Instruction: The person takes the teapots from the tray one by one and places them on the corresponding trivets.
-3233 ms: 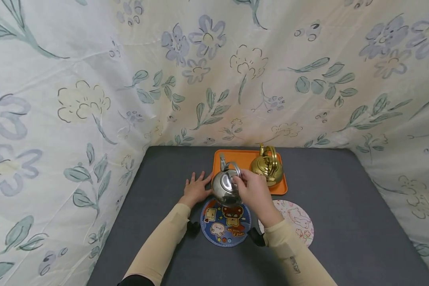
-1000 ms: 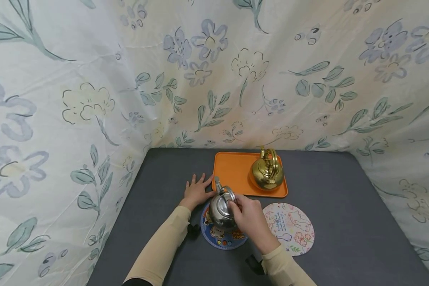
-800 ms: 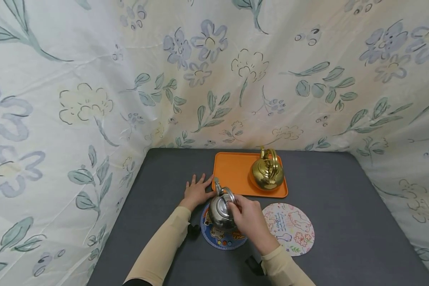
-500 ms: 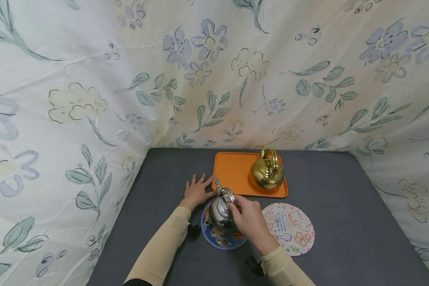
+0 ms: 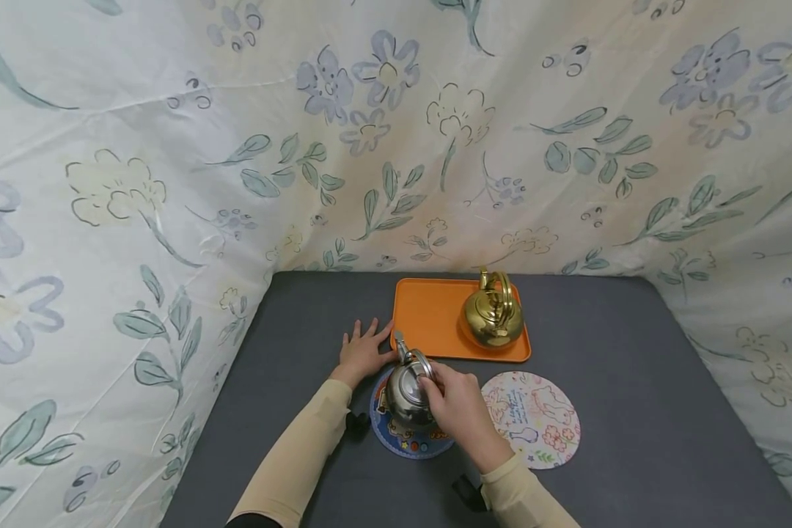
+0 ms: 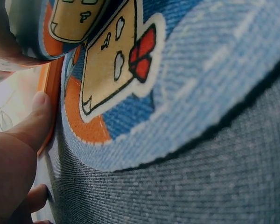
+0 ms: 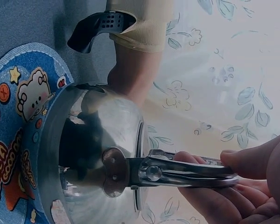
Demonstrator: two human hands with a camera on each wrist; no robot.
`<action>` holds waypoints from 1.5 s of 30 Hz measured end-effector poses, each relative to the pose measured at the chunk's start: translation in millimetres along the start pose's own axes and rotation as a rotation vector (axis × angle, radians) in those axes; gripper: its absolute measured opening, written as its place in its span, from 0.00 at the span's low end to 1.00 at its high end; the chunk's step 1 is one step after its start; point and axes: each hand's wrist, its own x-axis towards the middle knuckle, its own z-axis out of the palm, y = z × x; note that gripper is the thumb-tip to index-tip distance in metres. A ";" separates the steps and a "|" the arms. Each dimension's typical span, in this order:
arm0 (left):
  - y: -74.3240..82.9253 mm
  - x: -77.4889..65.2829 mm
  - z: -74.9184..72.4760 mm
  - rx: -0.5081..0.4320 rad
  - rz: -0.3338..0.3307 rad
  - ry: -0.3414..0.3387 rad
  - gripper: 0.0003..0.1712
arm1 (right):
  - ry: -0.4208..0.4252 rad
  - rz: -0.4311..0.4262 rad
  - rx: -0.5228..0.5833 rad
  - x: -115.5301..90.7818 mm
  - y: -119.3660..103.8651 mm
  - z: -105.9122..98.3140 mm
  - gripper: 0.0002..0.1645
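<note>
A silver kettle (image 5: 408,396) stands on the round blue denim-look mat (image 5: 396,443) with cartoon pictures; in the right wrist view its base appears to rest on the mat. My right hand (image 5: 463,408) holds the kettle's raised handle (image 7: 191,172), thumb on one side and fingers beneath. With fingers spread, my left hand (image 5: 361,356) lies at the left edge of the orange tray (image 5: 422,315). Its thumb touches the tray's rim in the left wrist view, beside the blue mat. A gold kettle (image 5: 492,320) sits on the tray's right side.
A round white mat (image 5: 534,419) with pink drawings lies right of the blue one. Dark grey cloth (image 5: 633,396) covers the table. Floral fabric (image 5: 462,147) hangs behind and along both sides.
From the orange tray's left side, my right hand has brought the silver kettle toward me and down onto the blue mat. Over the last second it stays there. My left hand has kept its place.
</note>
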 end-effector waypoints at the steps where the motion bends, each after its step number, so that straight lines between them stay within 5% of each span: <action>1: 0.0 0.0 0.0 0.001 0.000 -0.001 0.46 | -0.001 0.002 0.000 -0.4 -0.1 0.0 0.11; 25: -1.2 0.7 1.1 0.006 0.000 -0.016 0.46 | -0.022 0.027 0.036 -3.9 2.3 -2.3 0.22; 32: -1.5 2.5 1.3 0.000 0.001 -0.018 0.46 | -0.003 0.037 0.060 0.2 4.2 -14.1 0.29; 45: 1.6 0.5 -4.4 -0.017 -0.005 -0.031 0.46 | 0.065 -0.041 -0.075 23.9 13.4 -44.3 0.30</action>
